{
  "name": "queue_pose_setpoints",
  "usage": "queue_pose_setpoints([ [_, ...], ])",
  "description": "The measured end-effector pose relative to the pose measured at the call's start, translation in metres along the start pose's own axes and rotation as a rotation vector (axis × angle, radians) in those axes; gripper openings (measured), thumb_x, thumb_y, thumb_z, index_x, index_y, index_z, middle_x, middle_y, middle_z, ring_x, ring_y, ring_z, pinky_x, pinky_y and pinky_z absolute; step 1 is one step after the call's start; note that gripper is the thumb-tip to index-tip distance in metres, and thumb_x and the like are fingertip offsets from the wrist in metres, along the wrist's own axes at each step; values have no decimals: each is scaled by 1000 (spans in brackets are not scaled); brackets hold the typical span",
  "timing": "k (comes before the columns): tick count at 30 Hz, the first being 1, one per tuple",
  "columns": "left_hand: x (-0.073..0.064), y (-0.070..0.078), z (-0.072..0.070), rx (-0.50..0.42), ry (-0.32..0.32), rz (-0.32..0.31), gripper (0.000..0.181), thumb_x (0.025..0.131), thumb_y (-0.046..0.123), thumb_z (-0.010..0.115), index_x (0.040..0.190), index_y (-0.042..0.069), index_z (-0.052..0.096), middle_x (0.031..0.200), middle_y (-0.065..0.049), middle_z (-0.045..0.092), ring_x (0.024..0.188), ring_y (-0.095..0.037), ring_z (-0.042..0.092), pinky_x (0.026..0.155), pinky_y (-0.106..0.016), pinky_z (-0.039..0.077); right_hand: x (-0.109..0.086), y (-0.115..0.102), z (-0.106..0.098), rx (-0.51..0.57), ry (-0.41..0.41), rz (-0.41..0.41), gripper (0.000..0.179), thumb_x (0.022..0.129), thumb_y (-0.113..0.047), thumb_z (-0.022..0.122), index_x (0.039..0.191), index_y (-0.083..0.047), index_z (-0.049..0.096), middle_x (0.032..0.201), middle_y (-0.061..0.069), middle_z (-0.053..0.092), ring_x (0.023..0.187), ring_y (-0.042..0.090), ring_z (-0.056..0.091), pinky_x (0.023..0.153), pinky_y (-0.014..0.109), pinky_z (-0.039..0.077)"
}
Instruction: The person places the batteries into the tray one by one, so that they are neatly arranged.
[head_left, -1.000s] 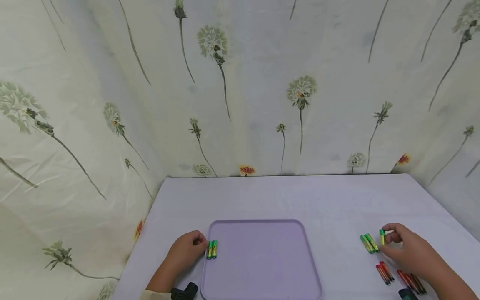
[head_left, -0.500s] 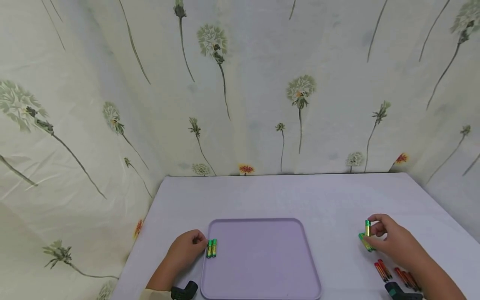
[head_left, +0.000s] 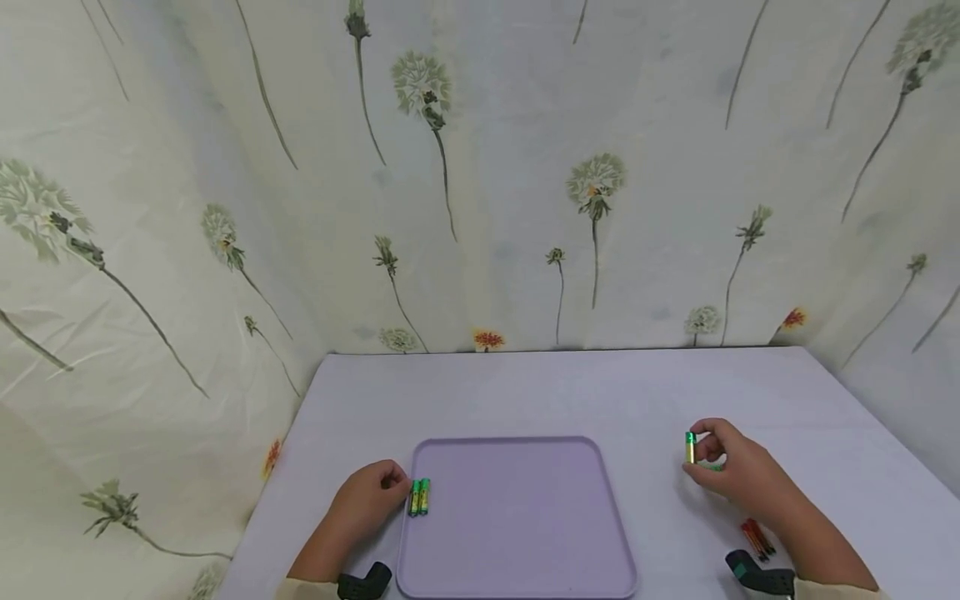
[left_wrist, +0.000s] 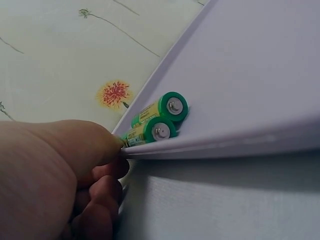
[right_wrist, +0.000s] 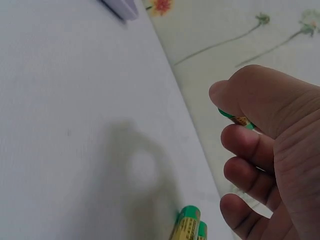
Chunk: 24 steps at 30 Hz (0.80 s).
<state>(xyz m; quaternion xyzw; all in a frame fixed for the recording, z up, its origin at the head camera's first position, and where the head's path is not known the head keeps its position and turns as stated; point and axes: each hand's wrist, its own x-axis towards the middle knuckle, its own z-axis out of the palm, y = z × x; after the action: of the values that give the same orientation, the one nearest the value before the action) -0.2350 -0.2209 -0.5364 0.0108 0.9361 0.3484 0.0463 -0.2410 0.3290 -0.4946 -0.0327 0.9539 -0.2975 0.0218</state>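
My right hand (head_left: pixel 742 479) pinches a green and yellow battery (head_left: pixel 691 448) upright between thumb and fingers, raised above the table to the right of the lilac tray (head_left: pixel 517 521). In the right wrist view the thumb covers much of this battery (right_wrist: pixel 241 121). My left hand (head_left: pixel 370 497) grips the tray's left rim, thumb on top and fingers curled below. Just inside that rim, right by the thumb, two green and yellow batteries (left_wrist: pixel 155 122) lie side by side on the tray.
Two more green batteries (right_wrist: pixel 187 225) lie on the table under my right hand, mostly hidden in the head view. Red batteries (head_left: pixel 757 539) lie nearer, beside the right forearm. A flowered cloth (head_left: pixel 495 208) hangs behind the white table (head_left: pixel 517 392).
My right hand has carried its battery leftward, past the green batteries on the table and toward the tray. The left hand and the two batteries on the tray stay put.
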Motion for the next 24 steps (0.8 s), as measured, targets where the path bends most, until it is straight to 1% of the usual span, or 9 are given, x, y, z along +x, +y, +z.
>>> queue_pose_setpoints([
  [3, -1, -1, 2, -19, -10, -10, 12, 97, 31, 72, 89, 22, 68, 82, 6, 59, 78, -14, 52, 71, -34, 41, 3, -7, 5, -3, 10, -13, 60, 91, -31, 81, 134, -3, 49, 104, 3, 64, 92, 19, 58, 64, 28, 47],
  [7, -2, -1, 4, -22, -19, -11, 12, 97, 31, 72, 90, 22, 68, 82, 6, 59, 78, -14, 52, 70, -34, 40, 7, -16, 9, 6, 4, -31, 59, 91, -29, 81, 133, -3, 49, 103, 3, 64, 91, 20, 58, 64, 28, 47],
  [14, 1, -1, 3, 3, 1, 14, 12, 97, 31, 72, 90, 21, 68, 83, 7, 60, 79, -14, 53, 72, -35, 42, 17, -34, 17, 18, 17, -75, 55, 91, -27, 81, 132, -5, 51, 103, 2, 65, 88, 19, 58, 67, 29, 49],
  [21, 2, -1, 0, 14, -10, 1, 11, 97, 30, 71, 90, 23, 68, 83, 7, 60, 80, -14, 52, 72, -35, 41, 22, -51, 32, 22, -34, -98, 55, 90, -27, 83, 131, -7, 52, 102, 2, 64, 88, 17, 57, 69, 30, 49],
  [24, 1, -1, 0, 9, -7, 9, 12, 97, 30, 72, 90, 22, 68, 83, 7, 59, 79, -13, 52, 71, -34, 41, 23, -56, 35, 21, -35, -122, 54, 89, -26, 83, 130, -7, 53, 100, 1, 63, 87, 15, 57, 69, 29, 49],
])
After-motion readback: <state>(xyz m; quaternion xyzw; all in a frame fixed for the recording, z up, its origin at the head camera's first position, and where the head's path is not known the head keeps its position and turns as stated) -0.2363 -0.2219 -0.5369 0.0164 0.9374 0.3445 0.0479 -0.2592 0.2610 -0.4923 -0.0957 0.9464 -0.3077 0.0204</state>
